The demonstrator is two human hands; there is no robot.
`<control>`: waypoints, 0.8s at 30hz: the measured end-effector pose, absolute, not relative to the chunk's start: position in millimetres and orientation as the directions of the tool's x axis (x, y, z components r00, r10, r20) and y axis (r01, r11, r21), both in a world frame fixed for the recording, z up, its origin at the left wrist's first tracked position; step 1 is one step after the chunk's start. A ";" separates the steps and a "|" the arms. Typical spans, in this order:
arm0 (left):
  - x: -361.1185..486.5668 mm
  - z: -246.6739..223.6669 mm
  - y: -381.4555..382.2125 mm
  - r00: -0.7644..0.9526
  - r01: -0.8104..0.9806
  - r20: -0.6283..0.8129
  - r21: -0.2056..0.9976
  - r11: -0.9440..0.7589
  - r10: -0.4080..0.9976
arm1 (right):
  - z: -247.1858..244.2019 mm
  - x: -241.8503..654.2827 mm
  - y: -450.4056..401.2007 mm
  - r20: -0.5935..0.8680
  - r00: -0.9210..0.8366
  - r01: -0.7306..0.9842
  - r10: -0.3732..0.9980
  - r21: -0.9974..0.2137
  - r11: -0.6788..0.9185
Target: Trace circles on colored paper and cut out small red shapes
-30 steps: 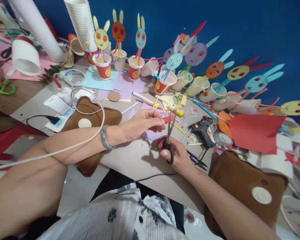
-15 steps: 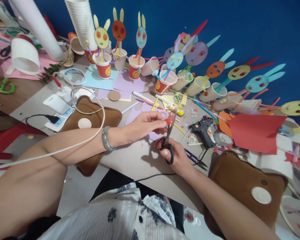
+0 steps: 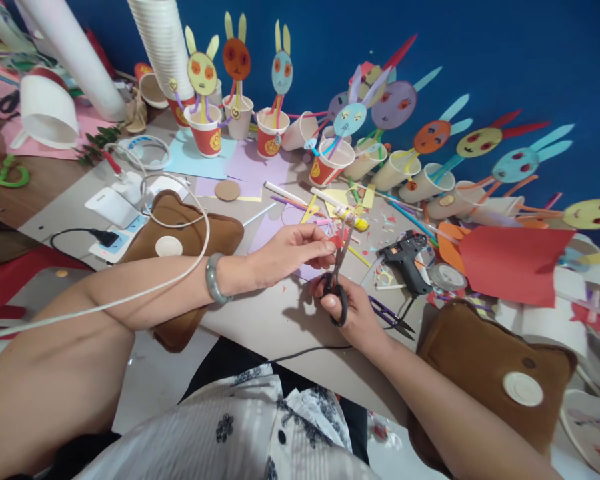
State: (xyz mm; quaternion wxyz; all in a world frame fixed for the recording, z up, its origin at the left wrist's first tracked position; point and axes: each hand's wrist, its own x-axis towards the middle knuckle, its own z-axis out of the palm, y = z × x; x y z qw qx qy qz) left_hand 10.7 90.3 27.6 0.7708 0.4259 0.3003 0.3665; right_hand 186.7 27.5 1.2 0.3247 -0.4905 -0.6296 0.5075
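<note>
My left hand (image 3: 300,253) pinches a small piece of red paper (image 3: 337,242) between thumb and fingers, above the middle of the table. In my right hand (image 3: 355,310) is a pair of black-handled scissors (image 3: 334,293), blades pointing up and away from me. The blades lie against the red piece's right side and look slightly parted. A yellow glue stick (image 3: 357,221) lies just behind the scissor tips. Right of my right hand rests a black glue gun (image 3: 409,263), with dark thread snips (image 3: 393,319) in front of it.
Paper-cup rabbit figures (image 3: 205,130) line the back by the blue wall. Brown hot-water bags (image 3: 480,380) lie at both sides. A white cable (image 3: 207,247) loops over my left forearm. Red paper (image 3: 517,265) lies at right, a power strip (image 3: 117,243) at left. Paper scraps and pipe cleaners litter the middle.
Both hands stay in almost the same place. The red paper piece has turned slightly in my left fingers, and the scissor blades have shifted a little against it.
</note>
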 end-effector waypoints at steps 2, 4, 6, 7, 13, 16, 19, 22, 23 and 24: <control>10.9 27.1 90.4 0.552 -0.318 -0.148 0.872 0.371 0.821 | 1.5 186.7 27.6 -0.092 -0.305 0.296 0.948 -0.955 0.002; 11.0 26.8 90.4 0.553 -0.320 -0.147 0.872 0.372 0.820 | 1.5 186.7 27.9 -0.088 -0.303 0.300 0.949 -0.954 0.008; 11.2 26.6 90.5 0.552 -0.319 -0.153 0.869 0.377 0.820 | 1.3 186.7 28.1 -0.083 -0.298 0.299 0.951 -0.954 0.011; 11.3 26.5 90.5 0.552 -0.319 -0.156 0.868 0.381 0.819 | 1.2 186.7 28.1 -0.082 -0.297 0.296 0.951 -0.955 0.011; 12.0 24.5 90.8 0.553 -0.326 -0.143 0.870 0.371 0.821 | 2.0 186.2 28.1 -0.082 -0.294 0.302 0.952 -0.953 0.012; 12.2 23.6 91.3 0.552 -0.326 -0.144 0.869 0.371 0.822 | 1.7 185.9 28.4 -0.085 -0.289 0.312 0.953 -0.950 0.010; 12.3 22.9 92.0 0.551 -0.331 -0.144 0.867 0.374 0.822 | 0.2 185.8 28.9 -0.071 -0.286 0.298 0.956 -0.954 0.019; 12.6 22.3 92.5 0.552 -0.336 -0.140 0.865 0.373 0.822 | -1.3 186.1 29.0 -0.069 -0.285 0.288 0.956 -0.957 0.017; 12.6 22.2 92.7 0.551 -0.336 -0.140 0.865 0.372 0.823 | -1.5 186.2 29.0 -0.076 -0.285 0.289 0.955 -0.957 0.010; 12.7 22.1 92.7 0.549 -0.334 -0.140 0.866 0.371 0.824 | -1.5 186.3 28.9 -0.083 -0.284 0.292 0.955 -0.956 0.003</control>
